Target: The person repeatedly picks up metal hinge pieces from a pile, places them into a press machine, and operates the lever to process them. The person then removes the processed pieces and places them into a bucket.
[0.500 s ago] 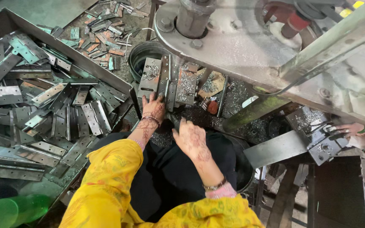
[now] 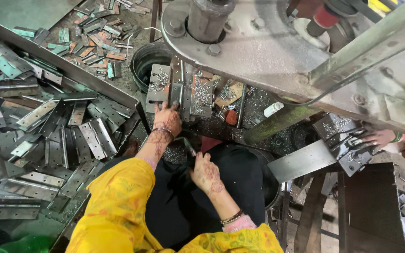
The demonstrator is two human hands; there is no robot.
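Packages: none to see in this view.
Labels: none to see on the metal parts or on the machine.
Signs: none.
Screens: none.
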